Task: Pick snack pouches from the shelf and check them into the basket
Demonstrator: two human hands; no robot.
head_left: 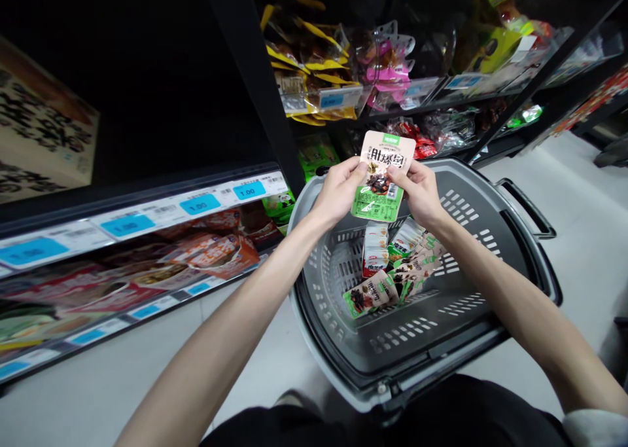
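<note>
Both of my hands grip one small snack packet (380, 198), beige on top and green below, with dark printed characters and a food picture. My left hand (339, 188) pinches its left edge, thumb on the front. On the opposite edge, my right hand (420, 190) does the same. The packet is held upright over the far side of a grey shopping basket (333, 342) with slotted walls. Inside the basket lie several similar beige-and-green packets (373, 294) and a stack of small red-and-white packs (375, 254).
Dark shelving on the left carries blue price tags (200, 203) above orange and red bags (210, 254). A printed cardboard box (44, 123) stands at the far left. Ahead, yellow-edged bags (314, 48) and pink packs (390, 67) fill shelf bins. The basket's handle (527, 208) sticks out rightward.
</note>
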